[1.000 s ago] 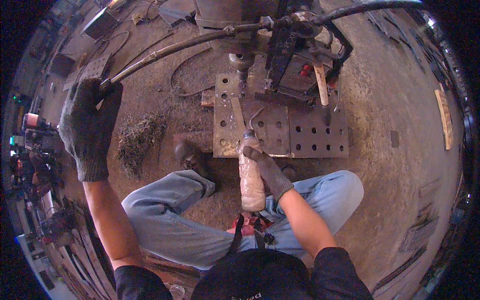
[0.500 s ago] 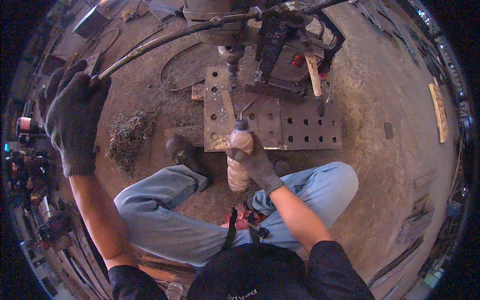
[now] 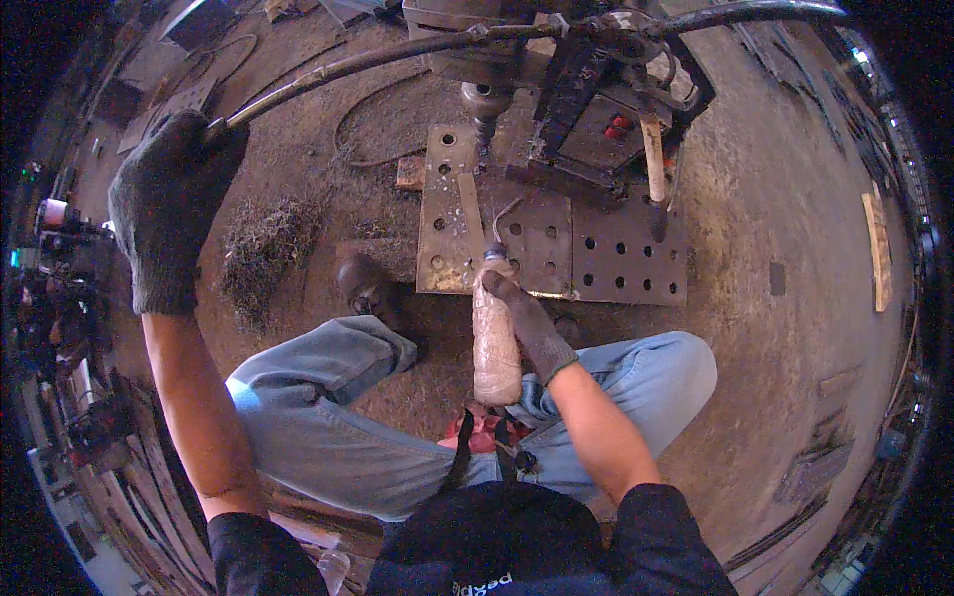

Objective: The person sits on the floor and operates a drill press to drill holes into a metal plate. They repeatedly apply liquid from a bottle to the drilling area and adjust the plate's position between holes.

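Note:
My left hand, in a dark knit glove, is closed round the end of a long metal lever on a drill press. My right hand, gloved too, grips a soft plastic bottle filled with something pale brownish. From the bottle's dark cap a thin bent tube points away from me, over a steel plate with rows of holes. Above the plate's far left part stands the drill chuck. A flat metal strip lies on the plate beside the tube.
A hammer with a wooden handle rests by the machine's dark frame, near a red switch. Metal shavings are heaped on the floor at left. A wooden strip lies far right. My bent legs flank the bottle.
My left fingers have closed more fully on the lever, whose end sits slightly higher. The bottle, dented and ridged before, looks smoother and straighter. The whole view has shifted a little.

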Demonstrator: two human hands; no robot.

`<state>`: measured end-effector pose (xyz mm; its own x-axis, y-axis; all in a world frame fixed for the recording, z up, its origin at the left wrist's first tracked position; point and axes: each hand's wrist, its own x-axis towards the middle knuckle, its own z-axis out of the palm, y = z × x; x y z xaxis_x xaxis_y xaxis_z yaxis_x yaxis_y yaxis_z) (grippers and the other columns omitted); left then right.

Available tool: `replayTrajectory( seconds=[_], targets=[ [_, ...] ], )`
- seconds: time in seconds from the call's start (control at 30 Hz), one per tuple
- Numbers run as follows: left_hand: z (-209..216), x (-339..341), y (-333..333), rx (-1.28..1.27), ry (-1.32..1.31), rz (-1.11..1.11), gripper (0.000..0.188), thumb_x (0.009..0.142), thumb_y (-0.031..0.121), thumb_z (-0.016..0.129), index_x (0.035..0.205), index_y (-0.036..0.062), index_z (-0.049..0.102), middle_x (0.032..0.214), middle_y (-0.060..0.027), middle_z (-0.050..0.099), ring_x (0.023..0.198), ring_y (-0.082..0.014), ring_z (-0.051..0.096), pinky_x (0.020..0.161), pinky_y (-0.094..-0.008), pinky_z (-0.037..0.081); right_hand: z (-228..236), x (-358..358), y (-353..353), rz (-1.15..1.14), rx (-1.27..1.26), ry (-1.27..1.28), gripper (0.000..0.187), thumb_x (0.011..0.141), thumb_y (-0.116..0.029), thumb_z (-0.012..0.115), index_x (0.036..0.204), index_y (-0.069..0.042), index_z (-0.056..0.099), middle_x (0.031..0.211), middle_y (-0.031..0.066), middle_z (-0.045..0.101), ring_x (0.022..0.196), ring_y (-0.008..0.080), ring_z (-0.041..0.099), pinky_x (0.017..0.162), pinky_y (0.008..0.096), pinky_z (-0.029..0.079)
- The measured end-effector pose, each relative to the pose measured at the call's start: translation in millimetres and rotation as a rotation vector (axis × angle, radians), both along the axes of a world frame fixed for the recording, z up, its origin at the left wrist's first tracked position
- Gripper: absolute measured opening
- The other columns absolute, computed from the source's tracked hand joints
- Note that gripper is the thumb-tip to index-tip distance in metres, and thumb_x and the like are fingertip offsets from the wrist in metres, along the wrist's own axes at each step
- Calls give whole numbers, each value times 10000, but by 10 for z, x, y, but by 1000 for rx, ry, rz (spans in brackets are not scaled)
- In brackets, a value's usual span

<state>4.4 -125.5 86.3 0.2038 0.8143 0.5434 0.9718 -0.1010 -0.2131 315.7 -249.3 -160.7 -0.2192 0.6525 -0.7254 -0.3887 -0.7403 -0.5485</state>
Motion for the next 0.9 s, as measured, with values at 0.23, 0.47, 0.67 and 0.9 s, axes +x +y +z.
replayTrajectory(
  seconds=[0.23, 0.47, 0.67, 0.9],
  targets=[
    [7, 54, -15, -13, -59, -9, 393, 841, 487, 712, 775, 110, 623, 717, -140, 609, 673, -366, 627, 583, -435, 462, -206, 27, 5, -11, -45, 39, 519, 854, -559, 707, 1026, -79, 610, 789, 63, 636, 610, 187, 624, 571, 356, 547],
    [25, 121, -35, -13, -78, -11, 419, 839, 499, 710, 742, 105, 604, 687, -147, 593, 655, -370, 619, 574, -439, 454, -591, 43, -87, -83, 433, -219, 616, 828, -432, 780, 1252, -67, 524, 1035, 59, 641, 908, 175, 650, 785, 338, 555],
    [7, 91, -33, -21, -58, 18, 419, 837, 497, 712, 736, 103, 610, 689, -146, 599, 655, -365, 623, 574, -437, 454, -103, -95, -40, 112, 634, -519, 670, 807, -371, 812, 1303, -56, 490, 1146, 68, 609, 1018, 192, 619, 884, 340, 522],
    [3, 75, -14, -61, -76, 21, 408, 833, 497, 714, 749, 106, 630, 688, -150, 605, 645, -352, 624, 576, -429, 457, -166, -19, -67, 27, 292, -188, 722, 831, -582, 734, 1261, -42, 523, 1052, 69, 635, 885, 212, 650, 775, 366, 552]
  ],
)
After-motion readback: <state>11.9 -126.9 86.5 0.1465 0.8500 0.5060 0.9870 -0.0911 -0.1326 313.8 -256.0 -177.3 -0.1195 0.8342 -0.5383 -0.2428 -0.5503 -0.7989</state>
